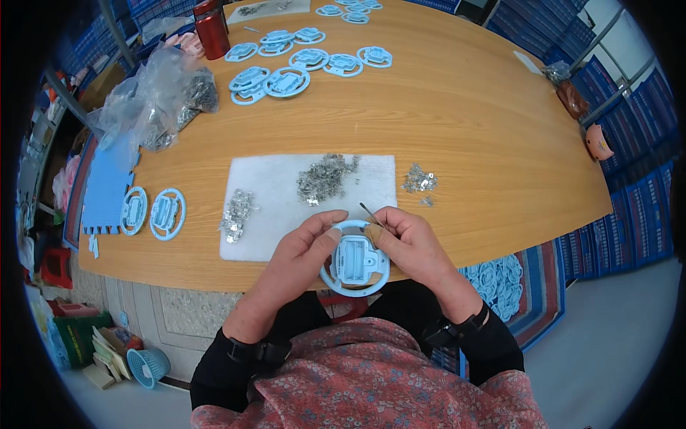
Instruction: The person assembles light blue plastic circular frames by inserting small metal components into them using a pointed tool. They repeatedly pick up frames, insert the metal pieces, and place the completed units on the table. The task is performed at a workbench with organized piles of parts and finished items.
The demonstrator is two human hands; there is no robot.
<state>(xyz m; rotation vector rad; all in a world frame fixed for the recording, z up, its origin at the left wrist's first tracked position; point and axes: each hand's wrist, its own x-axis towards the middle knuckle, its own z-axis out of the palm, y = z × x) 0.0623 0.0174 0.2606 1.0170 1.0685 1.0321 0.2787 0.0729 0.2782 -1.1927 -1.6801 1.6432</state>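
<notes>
A light blue plastic toy steering wheel (354,262) with a rectangular compartment in its middle is held upright at the table's near edge. My left hand (306,244) pinches its upper left rim between thumb and fingers. My right hand (409,242) is closed on the upper right rim, a tan cover on its thumb. A thin dark-tipped tool (367,211) sticks up from the right fingers; its kind is unclear. Just beyond, a white foam mat (275,179) carries a heap of small metal pieces (323,180) and a smaller metal pile (237,216) at its left.
More metal bits (418,179) lie right of the mat. Two blue wheels (166,214) rest at the left, several more (287,82) farther back. Plastic bags (153,100) and a red flask (211,32) stand far left. A crate of blue parts (500,286) sits below the right edge.
</notes>
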